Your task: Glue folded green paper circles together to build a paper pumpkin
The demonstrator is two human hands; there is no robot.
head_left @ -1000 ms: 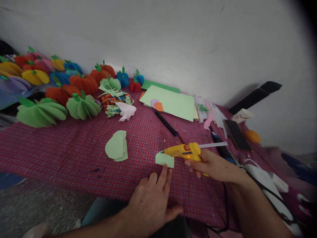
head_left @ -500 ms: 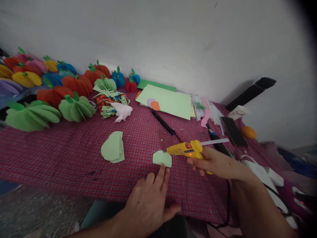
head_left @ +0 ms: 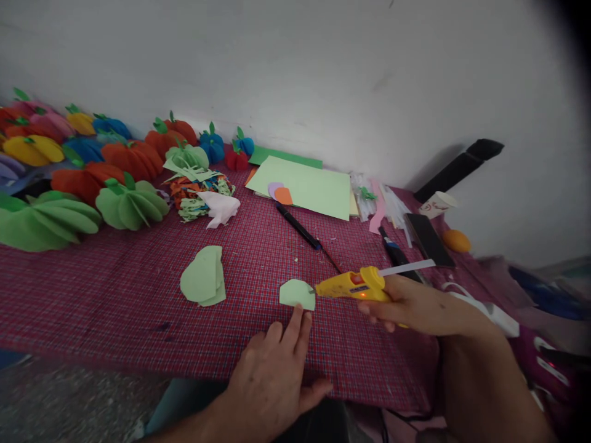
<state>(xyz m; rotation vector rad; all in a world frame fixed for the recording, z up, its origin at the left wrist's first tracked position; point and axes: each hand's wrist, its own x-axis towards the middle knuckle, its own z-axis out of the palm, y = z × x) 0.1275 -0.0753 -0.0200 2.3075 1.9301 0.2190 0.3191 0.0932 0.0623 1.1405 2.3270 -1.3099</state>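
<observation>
My right hand point(head_left: 418, 306) grips a yellow glue gun point(head_left: 355, 285) with a white glue stick poking out behind; its nozzle touches the right edge of a small folded light-green paper piece point(head_left: 297, 293) on the red checked tablecloth point(head_left: 115, 301). My left hand point(head_left: 272, 375) lies flat with fingers stretched out, the fingertips pressing the near edge of that paper piece. A stack of similar green folded pieces point(head_left: 203, 283) lies to the left.
Several paper pumpkins point(head_left: 132, 206) in green, orange, blue and yellow line the back left. Paper scraps point(head_left: 196, 191), green sheets point(head_left: 307, 184), a black marker point(head_left: 298, 226), a phone point(head_left: 427, 237), a paper cup point(head_left: 438, 203) and an orange ball point(head_left: 456, 240) lie behind.
The glue gun's nozzle has slid from the paper piece's top left toward its right edge. My left hand keeps holding the piece down. The view has shifted a little.
</observation>
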